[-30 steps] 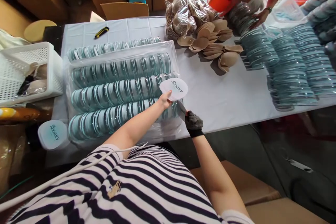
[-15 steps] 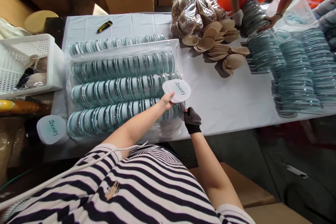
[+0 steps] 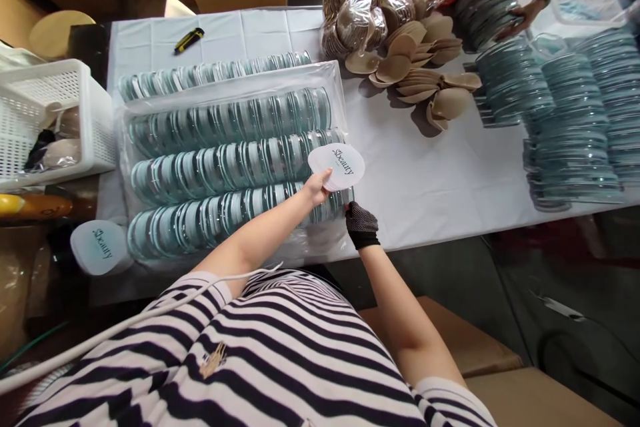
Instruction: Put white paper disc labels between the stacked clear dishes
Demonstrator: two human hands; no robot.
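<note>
My left hand (image 3: 317,188) is closed on a stack of white rounded cards (image 3: 341,165) printed with "beauty", held above the right end of the rows. My right hand (image 3: 362,224), in a dark dotted glove, is curled at the right end of the nearest row of clear teal-edged packages (image 3: 240,213). Its fingertips are partly hidden, and what they pinch cannot be made out. More rows of these packages (image 3: 230,117) lie side by side on a clear plastic sheet (image 3: 336,77). Another "beauty" card stack (image 3: 99,248) is at the table's left front corner.
Beige cup-shaped pads (image 3: 400,70) lie loose beside a bagged bundle (image 3: 353,10). Stacked teal-edged packages (image 3: 570,127) stand at right, where a co-worker's hand (image 3: 525,17) touches a pile. A white basket (image 3: 95,113) is at left; a yellow-black cutter (image 3: 189,41) lies at the back.
My right hand has moved slightly left, closer against the end of the nearest row. The card stack stays in my left hand. The camera view has shifted a little, and the co-worker's arms have moved.
</note>
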